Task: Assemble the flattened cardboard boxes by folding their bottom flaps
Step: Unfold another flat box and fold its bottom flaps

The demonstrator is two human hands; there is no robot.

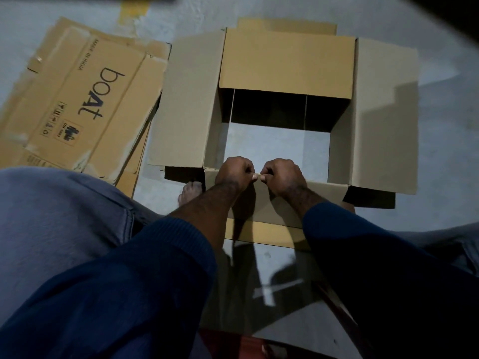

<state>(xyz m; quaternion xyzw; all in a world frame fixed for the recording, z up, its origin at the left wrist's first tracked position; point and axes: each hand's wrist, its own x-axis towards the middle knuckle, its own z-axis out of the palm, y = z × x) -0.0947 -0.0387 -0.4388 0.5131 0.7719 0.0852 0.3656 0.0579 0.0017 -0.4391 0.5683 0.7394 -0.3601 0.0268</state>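
At far left a stack of flat boxes (85, 99) lies on the floor (440, 156), well apart from the hands and not yet touched. Just beside it stands the box (339, 151), squared up into an open tube with its mouth facing straight up, and the floor shows through it. Its footprint looks close to square, so I cannot tell its long axis. The left flap (184, 104) is splayed outward. The left hand (234, 172) and right hand (282, 177) sit side by side, nearly touching, and both curl over the edge of the near flap (261, 203). The far flap (285, 60) is already tipped in over the opening, and the right flap (386, 112) is spread out. The step in hand seems to be folding the near flap. Next it likely needs bending inward along its crease to meet the far one, then both side flaps brought over.
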